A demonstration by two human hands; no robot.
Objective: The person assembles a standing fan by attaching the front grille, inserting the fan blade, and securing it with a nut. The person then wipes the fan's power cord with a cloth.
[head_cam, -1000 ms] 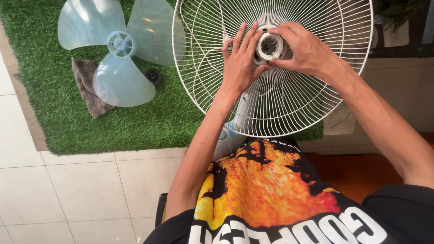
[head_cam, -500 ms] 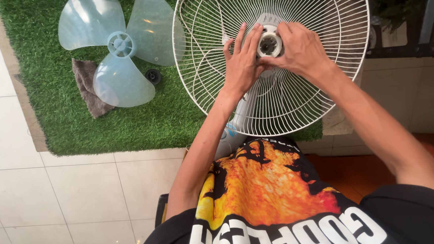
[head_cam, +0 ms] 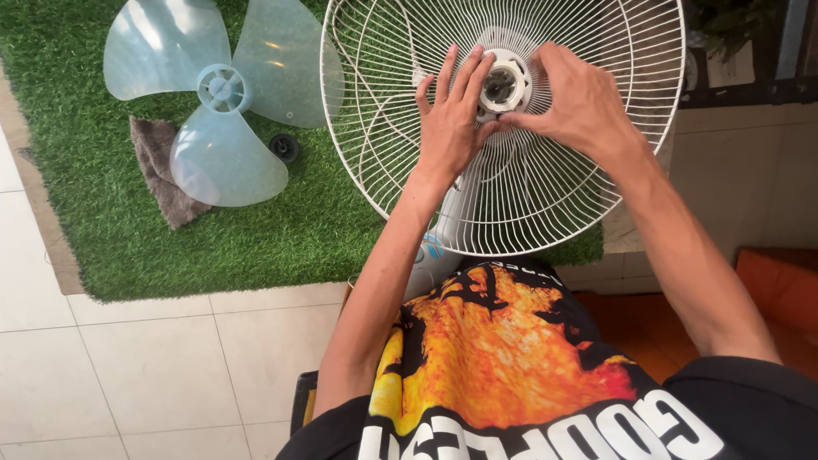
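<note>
1. The round white wire fan guard [head_cam: 402, 100] is the big thing to look from. It sits half over the green fake-grass mat [head_cam: 102, 246], and it seems to be still fixed on the fan.
2. In the middle of the guard is a white plastic ring nut [head_cam: 504, 83] around the fan's hub. Both hands are on it.
3. The left hand [head_cam: 452, 125] lies flat on the wires just left of the nut, fingers spread and pointing up, fingertips at the nut's edge.
4. The right hand [head_cam: 582, 104] comes in from the right side of the guard. Its thumb and fingers curl and pinch the nut's rim.
5. To do this well, I think the flat hand should keep the guard from spinning while the pinching hand turns the nut slowly and straight, so it does not slip or jam.
6. Left of the guard, on the mat, lies a see-through pale blue fan blade with three wings [head_cam: 220, 91]. A grey cloth [head_cam: 159, 173] peeks out under it, and a small black round cap [head_cam: 283, 147] sits between the blade and the guard.
7. Hard to see: the right palm hides part of the nut, so I cannot tell how loose it is. The fan's stand is mostly hidden behind the arms and the black and orange shirt [head_cam: 500, 365].
</note>
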